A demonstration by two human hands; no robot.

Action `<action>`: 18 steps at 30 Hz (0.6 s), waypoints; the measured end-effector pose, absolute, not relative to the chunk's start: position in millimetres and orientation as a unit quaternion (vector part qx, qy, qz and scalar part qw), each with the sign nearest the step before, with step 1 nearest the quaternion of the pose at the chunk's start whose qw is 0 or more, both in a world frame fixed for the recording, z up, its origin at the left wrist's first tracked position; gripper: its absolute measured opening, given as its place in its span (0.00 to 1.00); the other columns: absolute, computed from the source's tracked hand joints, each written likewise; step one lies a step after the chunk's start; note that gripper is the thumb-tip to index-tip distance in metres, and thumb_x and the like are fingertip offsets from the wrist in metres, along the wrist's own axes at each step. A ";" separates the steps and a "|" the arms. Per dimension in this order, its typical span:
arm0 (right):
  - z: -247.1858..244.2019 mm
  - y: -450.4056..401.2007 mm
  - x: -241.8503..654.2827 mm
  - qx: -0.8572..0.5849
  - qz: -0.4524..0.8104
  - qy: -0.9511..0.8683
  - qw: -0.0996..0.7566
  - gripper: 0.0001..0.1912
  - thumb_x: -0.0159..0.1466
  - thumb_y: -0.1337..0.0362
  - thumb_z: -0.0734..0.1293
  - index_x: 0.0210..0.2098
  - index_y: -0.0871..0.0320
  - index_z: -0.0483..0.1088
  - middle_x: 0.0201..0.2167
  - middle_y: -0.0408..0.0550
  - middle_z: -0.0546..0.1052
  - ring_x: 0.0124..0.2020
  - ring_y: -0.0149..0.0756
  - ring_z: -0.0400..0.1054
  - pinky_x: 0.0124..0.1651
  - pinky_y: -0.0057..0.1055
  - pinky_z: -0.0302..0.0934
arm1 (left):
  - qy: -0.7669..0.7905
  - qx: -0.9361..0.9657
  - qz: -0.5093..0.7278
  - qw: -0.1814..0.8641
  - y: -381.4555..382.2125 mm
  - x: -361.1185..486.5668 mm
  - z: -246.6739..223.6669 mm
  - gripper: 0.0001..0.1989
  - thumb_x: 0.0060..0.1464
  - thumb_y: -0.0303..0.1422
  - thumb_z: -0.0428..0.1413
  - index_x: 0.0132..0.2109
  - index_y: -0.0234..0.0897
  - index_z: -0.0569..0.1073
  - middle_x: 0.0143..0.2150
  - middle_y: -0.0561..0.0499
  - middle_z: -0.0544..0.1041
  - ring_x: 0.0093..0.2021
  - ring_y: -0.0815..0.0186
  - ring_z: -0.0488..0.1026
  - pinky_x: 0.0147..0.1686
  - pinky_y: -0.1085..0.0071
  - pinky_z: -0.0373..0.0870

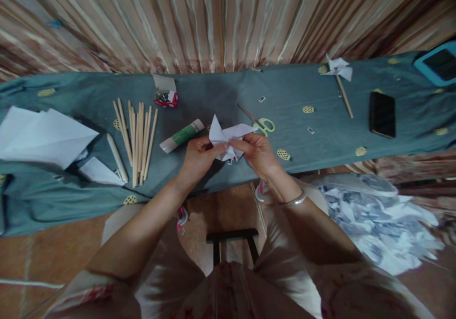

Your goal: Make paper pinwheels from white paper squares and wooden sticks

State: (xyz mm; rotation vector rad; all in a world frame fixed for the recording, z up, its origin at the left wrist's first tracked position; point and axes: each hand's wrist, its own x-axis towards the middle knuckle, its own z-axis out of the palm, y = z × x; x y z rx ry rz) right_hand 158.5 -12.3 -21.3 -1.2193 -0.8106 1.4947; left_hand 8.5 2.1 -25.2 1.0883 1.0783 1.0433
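Between my two hands, over the front of the cloth-covered table (249, 89), is a white paper pinwheel (228, 134) with pointed, folded blades. My left hand (200, 157) pinches its left side, thumb laid toward the middle. From the right, my right hand (258, 153) grips it too, its thumb near the centre; the fingers beneath are partly hidden. Just behind my right hand lie scissors (265, 125) with pale green handles. A green-and-white tube (182, 135) rests on the cloth beside my left hand.
Wooden sticks (140, 138) lie left of a small red box of metal pins (166, 97). White paper sheets (46, 134) and a white rod (117, 157) are farther left. Rightward are a pinwheel on a stick (342, 89), a phone (382, 114) and a bag of paper scraps (377, 224).
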 end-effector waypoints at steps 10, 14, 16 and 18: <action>-20.3 -11.3 158.6 -0.497 0.631 -0.316 0.504 0.15 0.44 0.54 0.81 0.20 0.54 0.75 0.21 0.39 0.75 0.24 0.30 0.66 0.33 0.31 0.61 | 0.451 0.532 0.451 0.557 3.8 6.4 -33.2 0.18 0.47 0.42 0.66 0.42 0.36 0.78 0.40 0.48 0.82 0.39 0.60 0.78 0.41 0.63 0.75; -18.0 -9.0 161.2 -0.484 0.632 -0.279 0.537 0.13 0.43 0.56 0.80 0.20 0.54 0.75 0.20 0.40 0.75 0.26 0.31 0.68 0.35 0.31 0.64 | 0.433 0.676 0.495 0.332 1.3 -1.8 -23.9 0.27 0.50 0.43 0.65 0.56 0.41 0.70 0.55 0.45 0.74 0.54 0.56 0.72 0.52 0.57 0.71; -16.5 -7.9 162.3 -0.486 0.627 -0.275 0.543 0.14 0.43 0.57 0.80 0.19 0.54 0.73 0.20 0.40 0.76 0.26 0.30 0.68 0.34 0.30 0.64 | 0.402 0.754 0.467 0.228 -1.7 -5.8 -16.4 0.24 0.50 0.41 0.66 0.54 0.43 0.72 0.55 0.45 0.73 0.57 0.53 0.69 0.56 0.54 0.67; -15.6 -7.0 162.6 -0.493 0.623 -0.277 0.541 0.14 0.43 0.56 0.80 0.18 0.54 0.73 0.20 0.40 0.76 0.25 0.30 0.66 0.33 0.30 0.64 | 0.380 0.794 0.432 0.194 -4.0 -7.9 -11.7 0.14 0.54 0.39 0.64 0.47 0.44 0.76 0.50 0.47 0.74 0.53 0.54 0.70 0.55 0.54 0.66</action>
